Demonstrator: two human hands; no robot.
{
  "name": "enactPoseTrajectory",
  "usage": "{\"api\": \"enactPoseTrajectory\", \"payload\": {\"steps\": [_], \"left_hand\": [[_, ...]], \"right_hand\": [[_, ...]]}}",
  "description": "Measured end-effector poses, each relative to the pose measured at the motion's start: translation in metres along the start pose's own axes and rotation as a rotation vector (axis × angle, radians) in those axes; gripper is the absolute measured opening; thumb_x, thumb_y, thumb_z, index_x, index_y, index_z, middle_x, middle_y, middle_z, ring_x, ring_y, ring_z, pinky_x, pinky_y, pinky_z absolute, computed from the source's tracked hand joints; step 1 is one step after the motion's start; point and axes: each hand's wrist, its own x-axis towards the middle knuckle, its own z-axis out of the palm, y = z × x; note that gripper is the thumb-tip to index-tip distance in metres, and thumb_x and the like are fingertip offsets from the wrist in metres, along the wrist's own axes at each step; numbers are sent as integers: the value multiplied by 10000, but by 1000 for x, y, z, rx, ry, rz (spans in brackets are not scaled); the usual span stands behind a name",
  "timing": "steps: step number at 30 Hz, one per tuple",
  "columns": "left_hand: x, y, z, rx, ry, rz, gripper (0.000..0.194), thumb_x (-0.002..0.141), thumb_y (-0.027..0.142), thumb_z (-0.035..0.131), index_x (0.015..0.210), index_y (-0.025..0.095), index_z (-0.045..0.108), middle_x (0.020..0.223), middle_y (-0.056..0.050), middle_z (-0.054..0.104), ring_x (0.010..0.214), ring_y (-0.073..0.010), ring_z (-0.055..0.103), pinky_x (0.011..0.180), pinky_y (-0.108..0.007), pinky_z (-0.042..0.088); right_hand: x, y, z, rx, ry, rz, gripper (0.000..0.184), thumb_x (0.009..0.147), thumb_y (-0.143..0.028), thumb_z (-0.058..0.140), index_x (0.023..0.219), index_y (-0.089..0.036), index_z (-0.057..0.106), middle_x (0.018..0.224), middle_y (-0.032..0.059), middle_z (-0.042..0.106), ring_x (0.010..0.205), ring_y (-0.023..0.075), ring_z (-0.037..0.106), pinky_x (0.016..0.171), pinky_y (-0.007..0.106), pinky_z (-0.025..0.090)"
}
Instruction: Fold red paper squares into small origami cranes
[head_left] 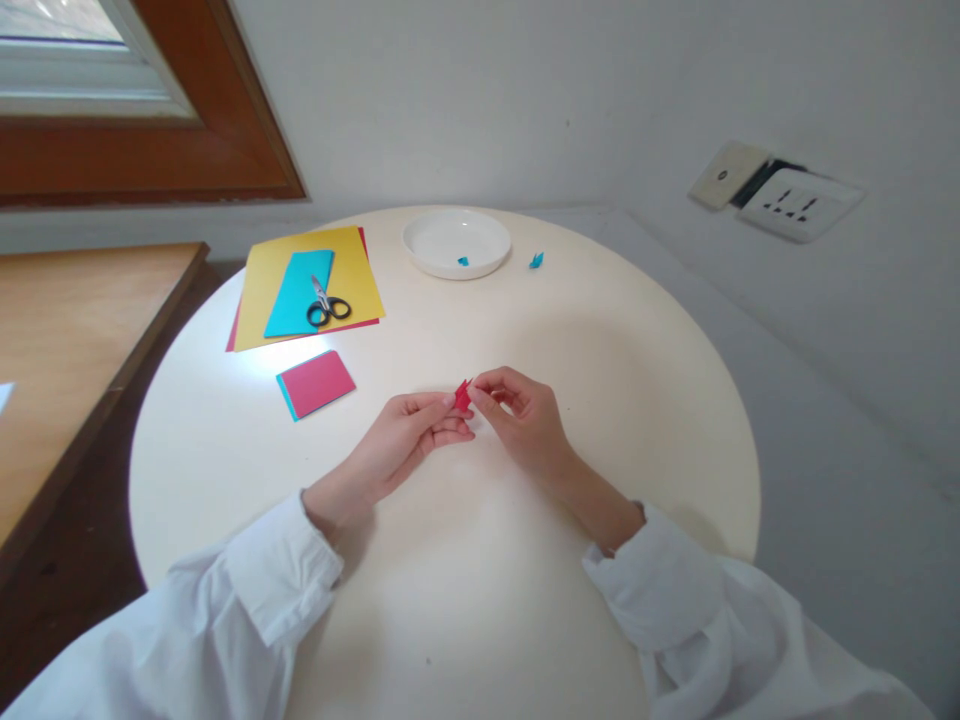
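A small folded piece of red paper (pixel 463 396) with pointed tips is held between both hands above the table. My left hand (pixel 409 432) pinches its left side between thumb and forefinger, the other fingers stretched out below. From the right, my right hand (pixel 525 415) grips the paper's other side with thumb and fingertips, which partly cover it. Farther back, a small folded blue paper piece (pixel 536 261) stands on the table, and another bit of folded blue paper (pixel 463 261) lies in a white plate (pixel 420 258).
Scissors (pixel 328 308) with black handles lie on a blue paper strip (pixel 292 295), over yellow (pixel 352 265) and red sheets at the back left. Nearer is a small stack of red and blue paper (pixel 321 384). The round white table (pixel 652 400) stands by a wall with a socket (pixel 799 203).
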Motion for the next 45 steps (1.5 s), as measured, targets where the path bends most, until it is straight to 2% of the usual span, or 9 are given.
{"api": "enactPoseTrajectory", "payload": {"steps": [5, 9, 14, 23, 29, 35, 40, 45], "left_hand": [[-1, 2, 1, -48, -3, -45, 185, 742, 227, 678, 877, 102, 696, 872, -81, 680, 783, -129, 620, 826, -277, 491], [-1, 3, 2, -57, 12, -23, 139, 745, 196, 674, 850, 107, 695, 851, -65, 682, 798, -130, 622, 852, -285, 483], [0, 1, 0, -73, -1, 29, 116, 765, 201, 660, 848, 124, 685, 838, -48, 682, 823, -123, 622, 853, -261, 473], [2, -2, 2, -48, 45, 96, 124, 715, 222, 704, 800, 135, 680, 819, -35, 681, 840, -144, 627, 871, -302, 468], [6, -5, 1, 124, 142, 189, 209, 693, 295, 716, 832, 141, 691, 882, -57, 707, 868, -175, 640, 880, -333, 466], [6, -5, 1, 178, 159, 200, 251, 677, 343, 719, 805, 129, 688, 849, -64, 703, 839, -179, 639, 841, -334, 483], [5, -4, 1, 172, 142, 183, 242, 673, 347, 720, 789, 136, 694, 821, -54, 696, 773, -150, 623, 800, -314, 489], [3, -2, 2, 189, 69, 143, 203, 681, 332, 717, 764, 147, 715, 811, -48, 690, 746, -138, 607, 778, -297, 492]], "right_hand": [[0, 4, -2, 3, -16, -70, 57, 772, -223, 574, 731, -194, 600, 733, 2, 645, 689, 126, 585, 633, 266, 457], [-1, 3, -4, -66, -38, -157, 6, 755, -197, 601, 749, -195, 600, 745, 4, 649, 698, 128, 586, 638, 273, 452], [-2, 0, -3, -150, -23, -233, 60, 720, -195, 656, 715, -194, 597, 719, 0, 652, 668, 126, 575, 609, 268, 443], [-2, 3, -2, -213, -21, -229, 29, 763, -184, 602, 755, -198, 626, 747, 7, 679, 672, 124, 594, 603, 255, 465], [-2, 5, -2, -237, -34, -243, 44, 775, -178, 594, 756, -188, 633, 728, 11, 678, 651, 119, 590, 602, 247, 464], [1, 1, -3, -171, -56, -178, 43, 757, -178, 607, 728, -184, 638, 712, 4, 668, 644, 113, 572, 586, 238, 434], [2, -1, -4, -63, -80, 3, 38, 718, -216, 641, 689, -192, 637, 655, -15, 644, 594, 109, 533, 563, 248, 397], [3, 2, -3, 103, -37, 125, 186, 623, -302, 736, 654, -191, 589, 631, -25, 604, 575, 107, 517, 552, 252, 395]]}}
